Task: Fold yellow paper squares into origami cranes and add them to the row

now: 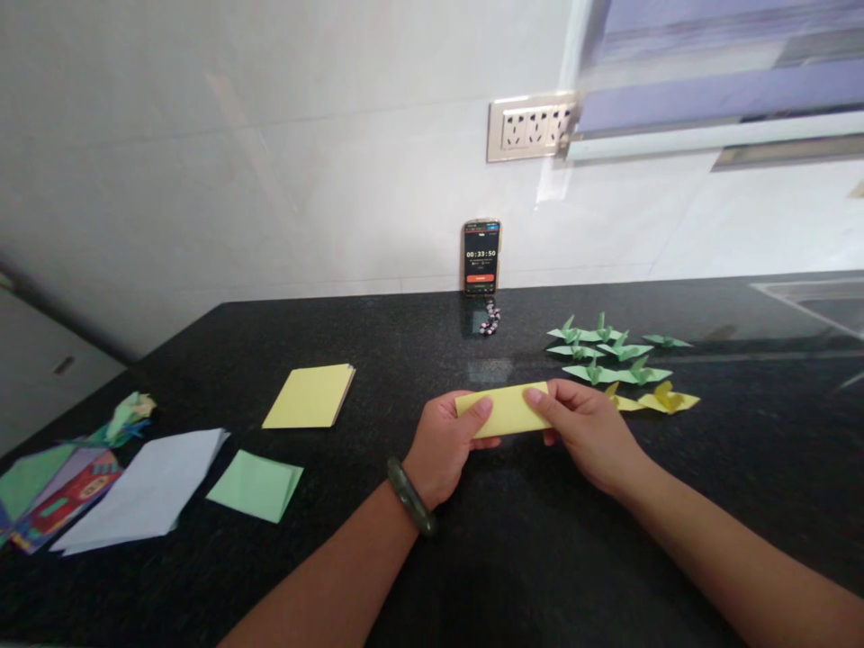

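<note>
Black speckled stone makes up the counter (pixel 742 468), which runs back to a pale tiled wall with a socket plate (pixel 530 130) high on it. From my remote seat I see both hands meeting just above the middle of the counter. They share a folded yellow paper (pixel 506 409), a long narrow strip held level, slightly nearer than the middle of the surface. The left hand (pixel 442 445) pinches the strip's left end, thumb on top and fingers curled underneath. The right hand (pixel 587 432) pinches the right end the same way, its thumb lying along the upper face. A dark bracelet (pixel 410 495) sits on the left wrist.

Left of the hands lies a stack of yellow sheets (pixel 310 396). Nearer me is a folded green sheet (pixel 256 486), then a spread of white sheets (pixel 145 490) and a colourful printed pack (pixel 50 495) at the counter's left edge. A small green and blue folded figure (pixel 128 414) rests just behind them.

Right of the hands, a group of green paper cranes (pixel 607 351) stands in loose rows. Two yellow cranes (pixel 654 399) sit just beside the right hand.

A phone (pixel 481 256) leans upright against the wall and shows a timer. A short beaded string (pixel 490 317) lies in front of it.
</note>
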`<control>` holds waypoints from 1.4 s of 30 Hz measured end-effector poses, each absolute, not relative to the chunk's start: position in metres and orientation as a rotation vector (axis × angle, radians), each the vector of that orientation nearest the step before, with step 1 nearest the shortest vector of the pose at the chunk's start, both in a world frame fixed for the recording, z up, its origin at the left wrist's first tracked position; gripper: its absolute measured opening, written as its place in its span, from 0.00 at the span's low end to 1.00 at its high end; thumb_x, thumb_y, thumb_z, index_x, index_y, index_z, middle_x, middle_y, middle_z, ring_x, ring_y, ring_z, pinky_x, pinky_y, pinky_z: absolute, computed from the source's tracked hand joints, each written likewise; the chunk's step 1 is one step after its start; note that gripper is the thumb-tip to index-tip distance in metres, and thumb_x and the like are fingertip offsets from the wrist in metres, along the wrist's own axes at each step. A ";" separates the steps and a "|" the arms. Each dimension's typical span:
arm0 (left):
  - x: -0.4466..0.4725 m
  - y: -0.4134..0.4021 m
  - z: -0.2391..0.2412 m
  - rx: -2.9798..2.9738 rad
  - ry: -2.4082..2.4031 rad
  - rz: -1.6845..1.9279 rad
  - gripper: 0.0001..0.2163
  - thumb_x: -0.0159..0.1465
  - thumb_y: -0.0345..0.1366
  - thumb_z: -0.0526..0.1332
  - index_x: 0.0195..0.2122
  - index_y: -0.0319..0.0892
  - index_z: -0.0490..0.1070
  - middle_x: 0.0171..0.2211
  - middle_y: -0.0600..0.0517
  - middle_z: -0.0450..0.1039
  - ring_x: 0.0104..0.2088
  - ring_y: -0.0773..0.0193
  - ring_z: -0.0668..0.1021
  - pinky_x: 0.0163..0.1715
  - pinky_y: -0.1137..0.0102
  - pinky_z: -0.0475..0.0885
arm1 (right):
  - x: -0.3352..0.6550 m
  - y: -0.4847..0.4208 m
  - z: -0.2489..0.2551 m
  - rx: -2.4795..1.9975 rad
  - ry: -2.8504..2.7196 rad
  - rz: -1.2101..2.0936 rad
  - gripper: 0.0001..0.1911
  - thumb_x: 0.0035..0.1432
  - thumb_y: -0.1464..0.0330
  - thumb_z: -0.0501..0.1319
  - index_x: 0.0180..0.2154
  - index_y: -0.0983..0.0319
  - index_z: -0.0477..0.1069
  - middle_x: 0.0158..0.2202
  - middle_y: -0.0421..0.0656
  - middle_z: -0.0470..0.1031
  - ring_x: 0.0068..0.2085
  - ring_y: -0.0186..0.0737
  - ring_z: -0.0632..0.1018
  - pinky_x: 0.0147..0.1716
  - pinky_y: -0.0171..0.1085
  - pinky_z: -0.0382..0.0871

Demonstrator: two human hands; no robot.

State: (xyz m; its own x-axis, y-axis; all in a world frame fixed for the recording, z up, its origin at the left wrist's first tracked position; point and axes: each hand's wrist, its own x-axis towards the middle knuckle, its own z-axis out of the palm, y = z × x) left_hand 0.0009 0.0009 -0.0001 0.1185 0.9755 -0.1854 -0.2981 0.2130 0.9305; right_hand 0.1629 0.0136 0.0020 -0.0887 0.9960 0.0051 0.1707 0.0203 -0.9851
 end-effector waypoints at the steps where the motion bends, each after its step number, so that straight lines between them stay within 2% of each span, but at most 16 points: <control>1: 0.001 0.001 0.000 0.875 1.005 1.130 0.14 0.54 0.39 0.63 0.35 0.32 0.69 0.31 0.45 0.74 0.29 0.66 0.76 0.24 0.75 0.73 | 0.163 0.014 0.002 -1.278 -1.409 1.180 0.19 0.50 0.55 0.60 0.20 0.62 0.63 0.16 0.35 0.61 0.18 0.27 0.62 0.17 0.29 0.56; 14: 0.001 0.001 -0.001 0.911 1.041 1.151 0.14 0.53 0.40 0.63 0.34 0.33 0.71 0.29 0.47 0.74 0.29 0.66 0.76 0.24 0.73 0.73 | 0.162 0.013 0.003 -1.277 -1.410 1.177 0.19 0.50 0.55 0.60 0.20 0.62 0.62 0.17 0.35 0.61 0.18 0.27 0.62 0.16 0.29 0.56; 23: 0.001 0.001 0.000 0.950 1.066 1.132 0.13 0.53 0.40 0.63 0.32 0.34 0.72 0.28 0.49 0.73 0.28 0.65 0.75 0.25 0.72 0.71 | 0.163 0.014 0.003 -1.276 -1.360 1.165 0.15 0.48 0.56 0.61 0.25 0.63 0.70 0.20 0.37 0.66 0.20 0.30 0.64 0.18 0.30 0.59; 30: -0.006 0.002 0.002 1.407 1.291 1.117 0.08 0.51 0.37 0.64 0.28 0.39 0.76 0.27 0.50 0.75 0.28 0.65 0.73 0.29 0.73 0.66 | 0.166 0.013 0.004 -1.264 -1.645 0.915 0.13 0.51 0.60 0.59 0.23 0.63 0.70 0.20 0.39 0.68 0.22 0.33 0.66 0.21 0.32 0.59; 35: -0.009 0.001 0.003 1.613 1.305 1.098 0.06 0.52 0.37 0.62 0.25 0.42 0.77 0.24 0.51 0.75 0.26 0.64 0.73 0.27 0.72 0.64 | 0.164 0.010 0.008 -1.221 -1.783 0.794 0.11 0.52 0.63 0.58 0.23 0.62 0.71 0.21 0.40 0.71 0.25 0.35 0.69 0.24 0.33 0.61; 39: -0.007 0.001 0.003 1.500 1.337 1.113 0.07 0.52 0.38 0.62 0.23 0.40 0.75 0.20 0.52 0.72 0.22 0.66 0.70 0.22 0.73 0.62 | 0.159 0.008 0.009 -1.212 -1.603 1.014 0.10 0.48 0.61 0.61 0.26 0.62 0.70 0.23 0.40 0.70 0.25 0.34 0.69 0.23 0.32 0.62; 42: -0.002 -0.001 0.003 1.303 1.301 1.165 0.08 0.52 0.38 0.62 0.23 0.38 0.74 0.19 0.52 0.70 0.21 0.68 0.69 0.22 0.73 0.62 | 0.152 0.005 0.006 -1.158 -1.381 1.282 0.13 0.43 0.62 0.65 0.30 0.62 0.68 0.25 0.39 0.70 0.25 0.32 0.69 0.21 0.31 0.62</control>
State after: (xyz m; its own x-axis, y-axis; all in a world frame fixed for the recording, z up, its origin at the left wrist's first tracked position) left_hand -0.0024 -0.0006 0.0031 -0.0093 0.9999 0.0128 0.1224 -0.0116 0.9924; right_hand 0.1523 0.0051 0.0059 -0.1599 0.9870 0.0151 0.0580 0.0246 -0.9980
